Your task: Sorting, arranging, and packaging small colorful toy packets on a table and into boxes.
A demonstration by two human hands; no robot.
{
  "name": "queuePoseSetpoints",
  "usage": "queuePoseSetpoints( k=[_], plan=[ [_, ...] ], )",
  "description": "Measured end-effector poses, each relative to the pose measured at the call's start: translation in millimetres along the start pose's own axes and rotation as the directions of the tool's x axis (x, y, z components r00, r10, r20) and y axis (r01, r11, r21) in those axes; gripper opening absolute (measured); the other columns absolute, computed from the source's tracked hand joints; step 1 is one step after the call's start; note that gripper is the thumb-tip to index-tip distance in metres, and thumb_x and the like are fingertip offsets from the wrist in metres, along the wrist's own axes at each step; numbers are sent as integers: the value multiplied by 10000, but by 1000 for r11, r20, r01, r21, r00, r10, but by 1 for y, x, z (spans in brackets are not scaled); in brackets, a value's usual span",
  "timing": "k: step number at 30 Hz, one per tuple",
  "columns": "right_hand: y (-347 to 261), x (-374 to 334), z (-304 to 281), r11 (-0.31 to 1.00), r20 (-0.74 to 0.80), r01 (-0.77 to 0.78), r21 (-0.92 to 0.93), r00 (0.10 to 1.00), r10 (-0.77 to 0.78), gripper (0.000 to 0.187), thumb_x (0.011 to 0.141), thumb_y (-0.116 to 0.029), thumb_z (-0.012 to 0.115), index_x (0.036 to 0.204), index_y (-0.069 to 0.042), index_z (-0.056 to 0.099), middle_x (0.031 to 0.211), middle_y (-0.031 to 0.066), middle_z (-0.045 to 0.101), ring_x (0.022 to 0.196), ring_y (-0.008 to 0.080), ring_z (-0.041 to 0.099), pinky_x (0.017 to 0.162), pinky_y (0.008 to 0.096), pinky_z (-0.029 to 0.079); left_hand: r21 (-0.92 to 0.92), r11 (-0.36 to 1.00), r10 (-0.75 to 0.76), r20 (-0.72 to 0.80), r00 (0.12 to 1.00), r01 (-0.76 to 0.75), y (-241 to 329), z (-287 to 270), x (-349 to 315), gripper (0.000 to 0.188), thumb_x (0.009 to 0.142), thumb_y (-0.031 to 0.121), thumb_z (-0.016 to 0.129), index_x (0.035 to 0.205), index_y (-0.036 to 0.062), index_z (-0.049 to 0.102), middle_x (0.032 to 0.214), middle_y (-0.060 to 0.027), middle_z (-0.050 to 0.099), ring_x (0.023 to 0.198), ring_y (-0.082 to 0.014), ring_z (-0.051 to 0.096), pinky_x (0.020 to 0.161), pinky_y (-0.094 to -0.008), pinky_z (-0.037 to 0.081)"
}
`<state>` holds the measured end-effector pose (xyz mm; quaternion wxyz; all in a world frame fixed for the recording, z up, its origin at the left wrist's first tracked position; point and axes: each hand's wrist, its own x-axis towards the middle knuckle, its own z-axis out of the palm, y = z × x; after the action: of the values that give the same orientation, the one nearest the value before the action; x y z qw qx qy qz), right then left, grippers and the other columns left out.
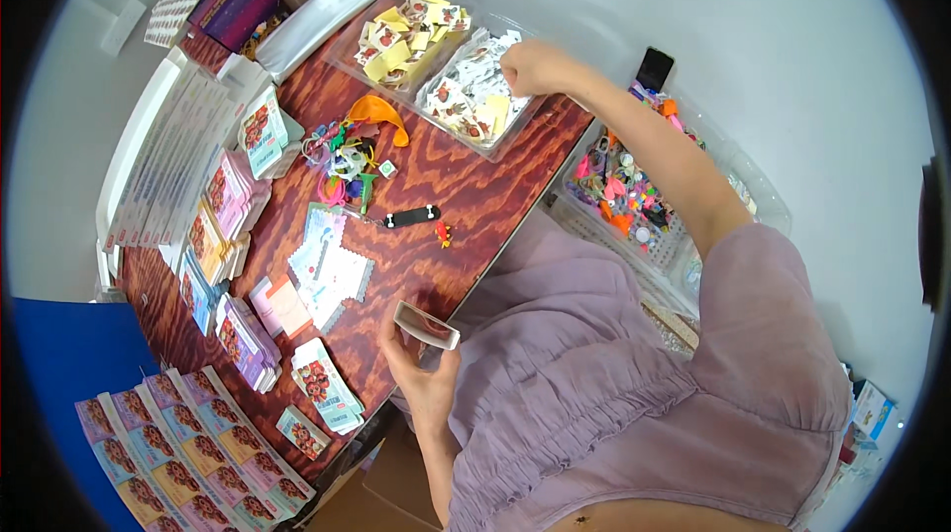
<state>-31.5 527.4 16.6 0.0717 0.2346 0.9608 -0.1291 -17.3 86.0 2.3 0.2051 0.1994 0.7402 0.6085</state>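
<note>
Near the table's front edge, my left hand (pixel 424 385) grips a small open carton (pixel 428 325), its open end turned up. My right arm stretches to the far side, where my right hand (pixel 536 67) is closed with fingers curled down at a clear plastic tub (pixel 487 148). Silvery-white packets (pixel 475 61) and printed cards fill that tub; whatever the fingers pinch is hidden. Between the hands lie a toy skateboard (pixel 411 217), a small red-and-yellow figure (pixel 443 233), a little white cube (pixel 387 168) and a heap of colourful trinkets (pixel 347 158) beside an orange curved piece (pixel 379 116).
Another clear tub (pixel 342 54) holds yellow and printed cards. Stacks of flat cartons (pixel 248 339) line the left side, near zigzag-edged sachets (pixel 332 274). Printed carton sheets (pixel 188 453) hang at the lower left. Right of the table, a bin (pixel 634 195) holds small toys below a phone (pixel 655 68).
</note>
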Motion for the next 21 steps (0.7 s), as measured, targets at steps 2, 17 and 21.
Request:
queuePoseSetpoints(
  k=[2, 17, 21],
  plan=[
    [-1, -4, -3, 997, -3, -10, 80, 1000, 10, 190, 720, -91, 685, 909, -66, 693, 920, 143, 708, 911, 342, 679, 758, 456, 527, -1, 1000, 4, 11, 1000, -4, -2, -3, 0, 798, 758, 18, 760, 1445, 13, 355, 1386, -120, 435, 1244, -234, 515, 1012, -387, 488],
    [-11, 4, 6, 993, -408, 48, -106, 909, -88, 154, 804, -5, 566, 892, -53, 683, 931, 160, 675, 897, 359, 662, 748, 479, 526, 4, 1000, -20, 9, 1000, 20, -4, -7, -3, 761, 775, -25, 728, 1441, 27, 363, 1445, -130, 447, 1290, -235, 486, 1058, -393, 443],
    [-8, 11, 15, 990, -519, 136, -19, 845, -127, 158, 811, -8, 567, 887, -64, 694, 944, 142, 658, 916, 344, 651, 752, 469, 528, 18, 1000, -3, 6, 1000, 3, -6, -5, -1, 763, 778, -22, 728, 1445, 24, 360, 1438, -128, 449, 1276, -234, 499, 1050, -392, 448]
  ],
)
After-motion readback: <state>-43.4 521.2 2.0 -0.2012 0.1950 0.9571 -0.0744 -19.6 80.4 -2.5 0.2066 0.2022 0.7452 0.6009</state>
